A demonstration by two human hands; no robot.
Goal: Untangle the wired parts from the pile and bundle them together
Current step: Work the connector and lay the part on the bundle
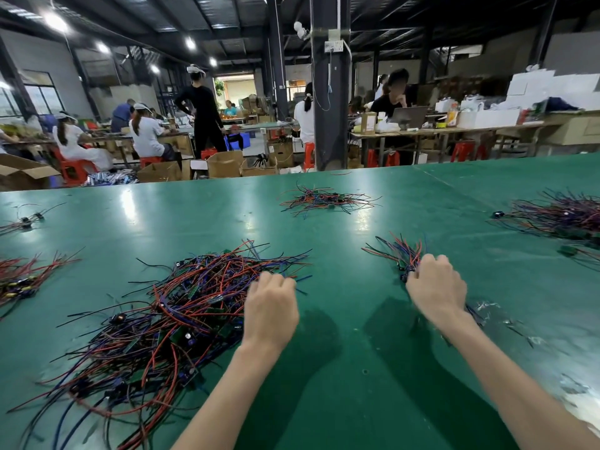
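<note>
Right grip (435,284) clamps the wire bundle (401,250); left grip (271,306) curls at the pile (156,323), hold unclear

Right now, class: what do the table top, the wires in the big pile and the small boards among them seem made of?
Table top: probably green rubber or vinyl mat, smooth, semi-gloss; it mirrors the ceiling lamps. Wires: red, black and blue plastic-looking insulation, thin, bending freely. Small boards: flat, green, likely circuit-board laminate; too small to be sure.
</note>
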